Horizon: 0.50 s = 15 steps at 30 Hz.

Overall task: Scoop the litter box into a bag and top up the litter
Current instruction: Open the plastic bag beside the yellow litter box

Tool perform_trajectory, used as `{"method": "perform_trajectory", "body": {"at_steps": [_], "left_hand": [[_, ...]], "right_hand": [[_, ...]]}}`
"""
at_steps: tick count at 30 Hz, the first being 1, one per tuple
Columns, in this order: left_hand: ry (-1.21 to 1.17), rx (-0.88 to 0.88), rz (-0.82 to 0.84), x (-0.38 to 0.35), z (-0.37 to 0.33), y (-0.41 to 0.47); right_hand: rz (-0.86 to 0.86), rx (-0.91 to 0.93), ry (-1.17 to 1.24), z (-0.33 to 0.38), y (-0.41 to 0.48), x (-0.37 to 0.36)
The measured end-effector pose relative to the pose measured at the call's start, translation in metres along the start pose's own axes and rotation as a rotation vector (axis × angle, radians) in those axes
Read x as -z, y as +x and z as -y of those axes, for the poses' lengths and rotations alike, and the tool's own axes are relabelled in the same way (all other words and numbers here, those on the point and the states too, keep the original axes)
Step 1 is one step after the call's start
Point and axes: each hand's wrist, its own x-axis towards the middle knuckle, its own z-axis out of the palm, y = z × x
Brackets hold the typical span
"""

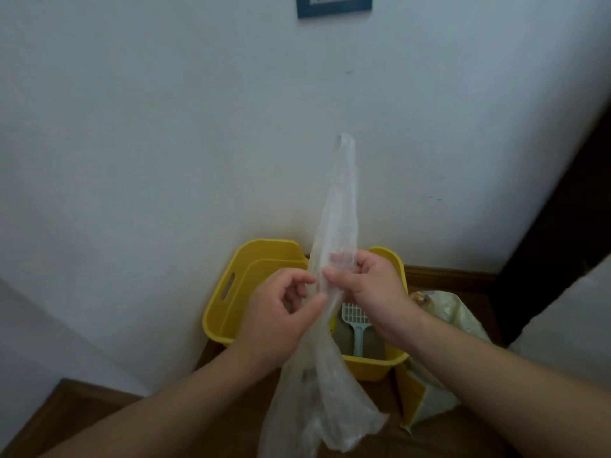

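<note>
Head view, looking down toward a white wall (165, 127) and a wooden floor (82, 411).

Both hands are raised in front of the camera, working a thin, translucent plastic bag (334, 226). The left hand (281, 312) pinches the film between thumb and forefinger; its other fingers curl loosely toward the palm. The right hand (373, 285) grips the same stretch of film just beside the left, fingers closed on it, fingertips showing through the plastic. The two hands nearly touch. One end of the bag stands up in a narrow strip above the hands; the rest hangs crumpled below them, between the forearms.

A yellow litter box (228, 299) sits on the floor against the wall, directly below the hands, with a slot handle in its left side. Grey litter (377, 345) is visible inside. A pale blue-green slotted scoop (357, 322) lies in the box on the litter, handle toward the camera.

Just right of the box, a pale litter sack (446, 325) sits on the floor, partly hidden by the right forearm.

A blue-framed wall socket (334, 4) sits at the top edge.
</note>
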Motion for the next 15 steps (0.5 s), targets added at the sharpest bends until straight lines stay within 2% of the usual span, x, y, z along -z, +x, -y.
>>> {"method": "perform_trajectory", "body": {"at_steps": [4,8,12,15], "left_hand": [[-0.012,0.070,-0.022,0.018,0.010,0.019],[-0.057,0.061,0.164,0.023,0.023,0.033],[-0.334,0.143,0.346,0.016,0.017,0.039],[-0.419,0.189,0.330,0.006,0.011,0.037]], "right_hand": [[0.128,-0.054,-0.052,0.000,-0.013,0.009],[0.253,-0.097,-0.115,-0.002,-0.028,0.020],[0.305,-0.140,-0.112,-0.004,-0.041,0.033],[0.279,-0.158,-0.101,-0.004,-0.047,0.045]]}}
